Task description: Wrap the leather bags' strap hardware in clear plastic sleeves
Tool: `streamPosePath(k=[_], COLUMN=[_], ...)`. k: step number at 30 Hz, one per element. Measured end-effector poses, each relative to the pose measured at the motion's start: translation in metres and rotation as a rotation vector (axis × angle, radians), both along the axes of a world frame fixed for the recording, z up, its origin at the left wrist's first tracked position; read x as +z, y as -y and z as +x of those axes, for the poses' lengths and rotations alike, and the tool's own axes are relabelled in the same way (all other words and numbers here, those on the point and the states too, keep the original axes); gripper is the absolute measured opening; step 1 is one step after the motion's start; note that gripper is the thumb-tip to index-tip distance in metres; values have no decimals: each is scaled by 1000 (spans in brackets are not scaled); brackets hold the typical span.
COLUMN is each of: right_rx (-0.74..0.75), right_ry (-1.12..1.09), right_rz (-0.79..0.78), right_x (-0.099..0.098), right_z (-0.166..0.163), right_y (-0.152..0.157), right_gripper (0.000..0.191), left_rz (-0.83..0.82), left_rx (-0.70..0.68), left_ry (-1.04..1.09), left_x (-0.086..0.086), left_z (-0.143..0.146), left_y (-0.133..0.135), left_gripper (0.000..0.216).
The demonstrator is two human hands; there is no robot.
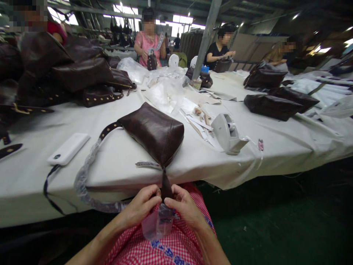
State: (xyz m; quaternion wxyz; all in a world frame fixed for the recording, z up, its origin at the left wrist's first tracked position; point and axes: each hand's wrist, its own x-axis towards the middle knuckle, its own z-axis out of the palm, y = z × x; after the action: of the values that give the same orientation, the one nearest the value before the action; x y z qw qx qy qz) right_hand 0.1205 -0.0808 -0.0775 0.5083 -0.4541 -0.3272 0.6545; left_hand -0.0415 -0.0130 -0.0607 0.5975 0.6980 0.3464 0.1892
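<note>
A dark brown leather bag lies on the white-covered table, its narrow strap end hanging over the front edge toward me. My left hand pinches this strap from the left, and my right hand pinches it from the right, thumbs close together. Below my fingers a clear plastic sleeve hangs around or against the strap's lower part; which of these I cannot tell. A long strap wrapped in plastic loops from the bag's left side down over the edge. A wrapped zipper pull lies by the bag's near corner.
A white power bank with a black cord lies left. Right of the bag stand a tape dispenser and paper strips. Brown bags are piled at left, others at right. A metal post and several co-workers are beyond.
</note>
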Motion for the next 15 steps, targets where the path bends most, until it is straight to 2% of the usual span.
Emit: streamPosePath(k=[3,6,12,15], right_rx=[1,-52,-70,-86], right_ry=[-17,-7,11,56], right_rz=[-27,-24,16,12], right_x=[0,0,0,1], right_z=[-5,-8,-6,-7], right_y=[2,3,3,4], right_gripper=[27,28,27,26], left_rz=[100,65,-40,-72], left_rx=[157,228,151,143], left_ry=[-18,-20,-71,-64], left_x=[-1,-3,-6,-3], left_z=[-1,-7,-17,-14], left_y=[0,6,28,36], left_gripper=[21,19,32,28])
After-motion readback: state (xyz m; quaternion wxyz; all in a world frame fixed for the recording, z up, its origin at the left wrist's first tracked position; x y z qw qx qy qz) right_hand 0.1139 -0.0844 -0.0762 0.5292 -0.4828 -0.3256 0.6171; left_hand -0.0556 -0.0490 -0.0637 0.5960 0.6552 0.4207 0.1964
